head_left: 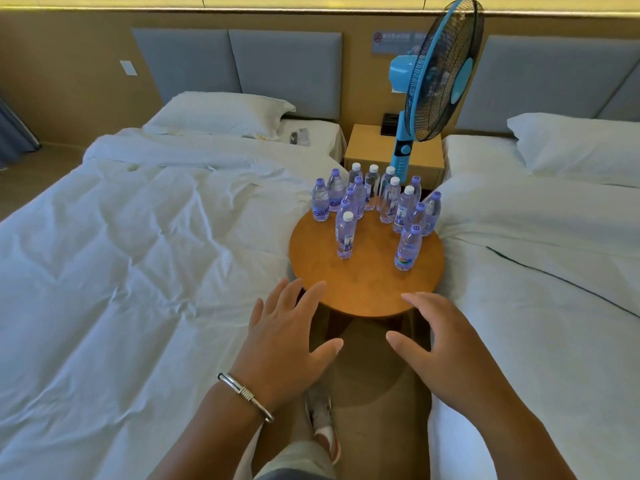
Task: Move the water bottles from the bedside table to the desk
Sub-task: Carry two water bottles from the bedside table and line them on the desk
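Both the left hand (287, 337) and right hand (446, 344) reach out empty, fingers spread, short of the water bottles (377, 206) clustered upright on the round bedside table (367, 289). They look full, so weighty, smooth plastic; grasp mid-body.

Left hand (287, 341) at lower centre of the frame, palm down, fingers spread and straight, right hand (446, 348) beside it at lower right, fingers relaxed, both forearms extended forward
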